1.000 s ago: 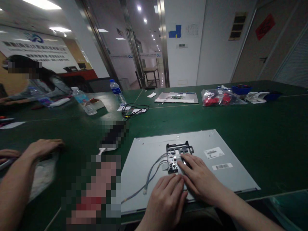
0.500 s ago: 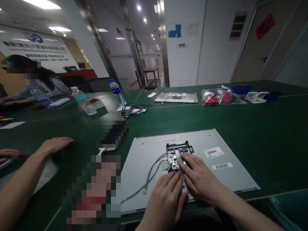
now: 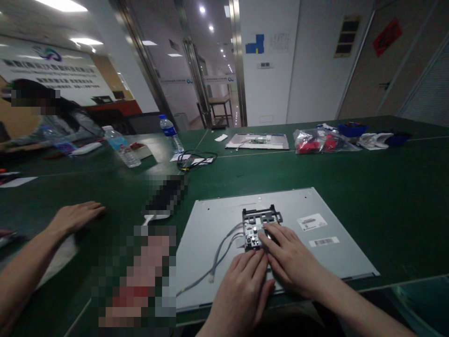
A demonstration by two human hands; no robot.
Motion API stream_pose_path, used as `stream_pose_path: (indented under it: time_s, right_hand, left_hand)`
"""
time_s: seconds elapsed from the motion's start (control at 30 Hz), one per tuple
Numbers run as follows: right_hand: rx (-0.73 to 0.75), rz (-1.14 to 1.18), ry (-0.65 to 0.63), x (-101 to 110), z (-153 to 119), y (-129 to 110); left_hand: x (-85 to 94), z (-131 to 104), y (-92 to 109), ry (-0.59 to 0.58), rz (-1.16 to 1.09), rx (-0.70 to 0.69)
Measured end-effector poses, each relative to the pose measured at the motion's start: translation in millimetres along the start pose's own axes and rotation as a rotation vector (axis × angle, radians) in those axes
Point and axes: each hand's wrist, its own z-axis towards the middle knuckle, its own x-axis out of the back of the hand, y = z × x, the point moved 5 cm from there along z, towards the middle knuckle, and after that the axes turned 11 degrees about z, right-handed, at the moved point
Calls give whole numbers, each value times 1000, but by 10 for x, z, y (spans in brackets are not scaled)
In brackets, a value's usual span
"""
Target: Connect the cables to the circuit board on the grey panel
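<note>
A flat silver-grey panel [image 3: 294,206] with two white labels lies on the green table. Near its middle sits a black frame [image 3: 261,215] with a small circuit board [image 3: 251,236] on it, and grey cables [image 3: 219,252] run from the board to the left. My left hand [image 3: 245,281] rests at the near edge of the board, fingers together. From the right, my right hand [image 3: 289,255] has its fingertips on the board's right side. The two hands touch near the board, and what is under their fingertips is hidden.
A co-worker's arm and hand [image 3: 73,217] reach in from the left. Bottles [image 3: 121,146], coiled black cable [image 3: 196,160], a second panel [image 3: 271,142] and a plastic bag with red items [image 3: 326,142] lie farther back. Another person sits at far left.
The co-worker's hand at the left has shifted slightly, and the other hand at the left edge has moved mostly out of view. My hands have hardly moved.
</note>
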Motion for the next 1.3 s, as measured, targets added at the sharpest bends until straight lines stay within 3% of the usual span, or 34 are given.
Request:
stream_pose_path:
  time_s: [0.57, 1.0, 1.3]
  right_hand:
    - [24, -6, 39, 35, 5, -32]
    - [118, 115, 275, 237, -45, -141]
    - [50, 64, 200, 162, -12, -102]
  left_hand:
    - [6, -10, 4, 11, -1, 7]
    - [-11, -10, 3, -10, -29, 15]
    - [-18, -21, 4, 1, -9, 7]
